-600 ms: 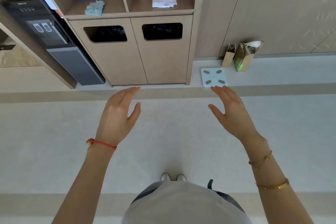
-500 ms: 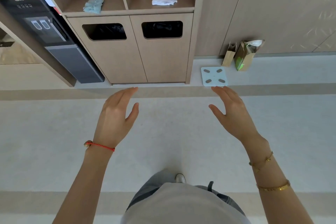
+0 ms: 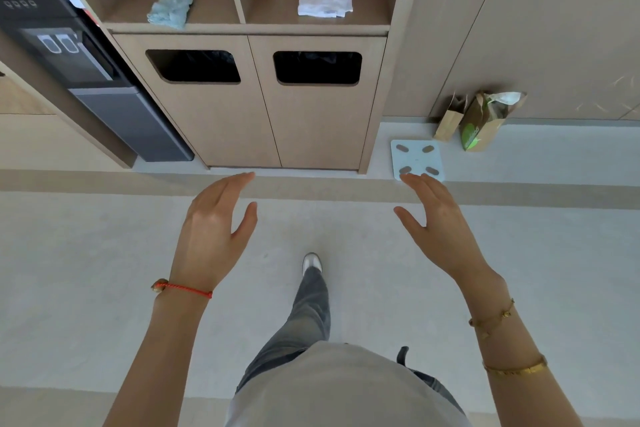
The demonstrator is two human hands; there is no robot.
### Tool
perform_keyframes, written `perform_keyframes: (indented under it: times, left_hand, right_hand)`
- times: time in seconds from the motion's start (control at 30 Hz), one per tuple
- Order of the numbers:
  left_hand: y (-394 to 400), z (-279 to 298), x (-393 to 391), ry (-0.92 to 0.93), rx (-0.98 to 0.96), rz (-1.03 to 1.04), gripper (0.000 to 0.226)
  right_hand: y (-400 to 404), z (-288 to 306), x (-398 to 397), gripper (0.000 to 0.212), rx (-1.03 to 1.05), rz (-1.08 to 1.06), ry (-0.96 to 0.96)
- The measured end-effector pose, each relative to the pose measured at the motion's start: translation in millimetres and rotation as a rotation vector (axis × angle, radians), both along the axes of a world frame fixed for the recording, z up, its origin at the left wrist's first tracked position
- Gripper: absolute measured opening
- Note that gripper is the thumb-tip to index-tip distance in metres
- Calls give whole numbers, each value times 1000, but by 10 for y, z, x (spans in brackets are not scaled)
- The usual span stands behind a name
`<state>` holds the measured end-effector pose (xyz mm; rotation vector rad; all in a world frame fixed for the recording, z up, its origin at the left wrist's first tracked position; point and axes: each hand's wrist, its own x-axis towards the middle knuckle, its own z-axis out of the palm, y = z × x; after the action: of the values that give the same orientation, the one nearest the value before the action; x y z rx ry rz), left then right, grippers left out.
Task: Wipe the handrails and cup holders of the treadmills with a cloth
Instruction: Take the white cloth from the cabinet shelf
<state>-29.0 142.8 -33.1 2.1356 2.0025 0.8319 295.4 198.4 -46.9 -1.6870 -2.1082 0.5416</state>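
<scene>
Left hand (image 3: 211,236) and right hand (image 3: 440,232) both held out flat and empty facing the cabinet (image 3: 263,104), no treadmill in view; white cloth (image 3: 325,1) lies folded on right shelf (image 3: 277,10), looks light and limp, pinch an edge.

Views: we had one, a wide-angle head camera.
Facing: we looked forward and steeply down toward the wooden cabinet (image 3: 266,100).
Nearness: the cabinet stood a step or so ahead; forearms and torso filled the lower frame below it.
Overlap: no second view shared anything.
</scene>
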Motion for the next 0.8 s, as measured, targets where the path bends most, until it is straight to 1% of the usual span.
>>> perform_keyframes:
  times: [0.17, 0.3, 0.5, 0.8]
  left_hand:
    - [1017, 78, -271, -18, 21, 3, 40]
    - [1830, 197, -482, -23, 51, -34, 40]
    - [2854, 336, -666, -16, 62, -61, 40]
    - [4275, 177, -746, -23, 45, -82, 40]
  right_hand:
    - [1020, 8, -282, 52, -4, -3, 13]
    - [1815, 75, -506, 52, 46, -7, 29]
    - [2720, 82, -722, 52, 57, -34, 37]
    - [4067, -54, -849, 50, 85, -21, 59]
